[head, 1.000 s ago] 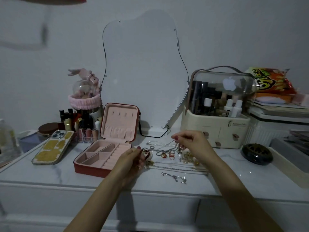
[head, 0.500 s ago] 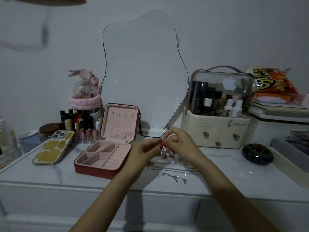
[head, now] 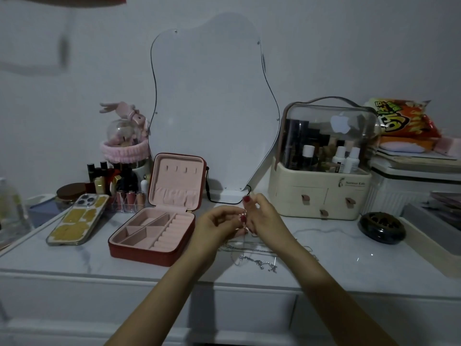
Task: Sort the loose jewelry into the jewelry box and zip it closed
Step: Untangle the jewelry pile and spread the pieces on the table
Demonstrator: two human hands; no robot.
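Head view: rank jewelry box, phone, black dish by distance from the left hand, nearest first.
1. Jewelry box, just left of the left hand.
2. Phone, farther left, past the box.
3. Black dish, far right, beyond the right hand.

Countable items: one open jewelry box (head: pixel 152 231); one phone (head: pixel 78 221); one mirror (head: pixel 212 108); one cosmetics organizer (head: pixel 321 171) with three drawer tabs; one snack bag (head: pixel 401 119); two hands. Loose chains (head: pixel 259 255) are tangled; number indeterminable.

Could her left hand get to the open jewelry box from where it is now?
Probably yes: the left hand hovers just right of the open jewelry box, nothing between them, though it is pinching a small piece with the right hand.
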